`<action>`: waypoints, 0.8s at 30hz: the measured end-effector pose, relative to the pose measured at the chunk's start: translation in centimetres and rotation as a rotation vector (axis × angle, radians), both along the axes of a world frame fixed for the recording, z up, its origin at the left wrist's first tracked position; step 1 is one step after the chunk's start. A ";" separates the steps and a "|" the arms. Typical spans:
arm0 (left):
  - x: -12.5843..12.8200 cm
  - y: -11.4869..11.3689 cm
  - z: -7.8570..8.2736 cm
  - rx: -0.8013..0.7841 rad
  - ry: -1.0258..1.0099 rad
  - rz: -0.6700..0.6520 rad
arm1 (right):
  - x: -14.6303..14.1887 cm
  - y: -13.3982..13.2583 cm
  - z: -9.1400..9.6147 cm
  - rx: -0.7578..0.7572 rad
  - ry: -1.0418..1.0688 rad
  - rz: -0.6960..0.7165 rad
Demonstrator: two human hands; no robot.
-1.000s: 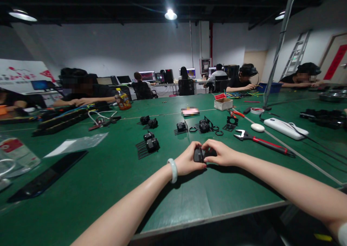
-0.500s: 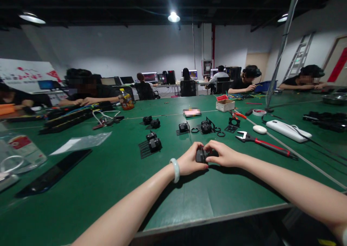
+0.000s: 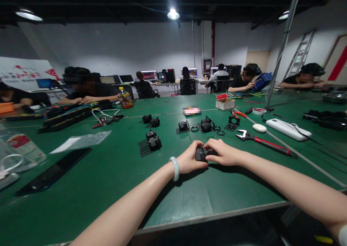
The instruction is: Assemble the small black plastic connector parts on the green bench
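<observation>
Just above the green table (image 3: 173, 199), my left hand (image 3: 189, 158), with a pale bangle (image 3: 176, 169) at its wrist, is closed round a small black plastic part (image 3: 201, 154). My right hand (image 3: 225, 153) pinches the same part from the other side; its fingers hide much of it. Beyond my hands lie similar black fittings with slotted plates (image 3: 150, 144), another such fitting (image 3: 183, 126) and several black rings (image 3: 194, 128). A black bracket with a round hole (image 3: 233, 122) stands farther right.
At right lie an adjustable wrench (image 3: 267, 143), a white power bank (image 3: 288, 129) and a white oval object (image 3: 260, 128). A small box (image 3: 225, 104) sits farther back. At left are a dark phone-like slab (image 3: 55, 172), a plastic bag (image 3: 81, 141) and a drink bottle (image 3: 125, 98). Co-workers sit across the table.
My hands and the black part stay nearly in place, with only slight finger movement. At the far right, a blue bin beside a co-worker has been raised and tilted.
</observation>
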State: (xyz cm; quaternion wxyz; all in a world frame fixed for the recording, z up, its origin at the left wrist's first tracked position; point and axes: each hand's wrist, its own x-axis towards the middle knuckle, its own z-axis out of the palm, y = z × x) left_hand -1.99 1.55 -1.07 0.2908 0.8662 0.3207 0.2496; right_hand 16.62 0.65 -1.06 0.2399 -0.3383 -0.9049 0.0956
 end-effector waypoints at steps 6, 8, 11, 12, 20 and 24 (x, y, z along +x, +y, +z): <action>0.0 -0.1 0.0 0.000 0.012 0.007 | 0.1 -0.8 0.8 0.105 -0.079 0.001; 0.1 -0.1 0.0 0.007 0.015 0.007 | 0.1 -0.8 0.8 0.118 -0.067 0.011; 0.1 0.0 0.0 0.003 0.021 0.004 | -0.1 -0.7 0.7 0.106 -0.027 0.025; 0.1 0.0 0.0 0.000 0.023 0.005 | -0.2 -0.7 0.6 0.094 -0.006 0.025; 0.0 0.0 0.1 0.017 0.018 0.008 | -0.4 -0.4 0.0 0.029 0.097 -0.004; -0.1 -0.1 0.3 0.018 0.023 0.015 | -0.4 -0.3 0.0 0.027 0.098 -0.014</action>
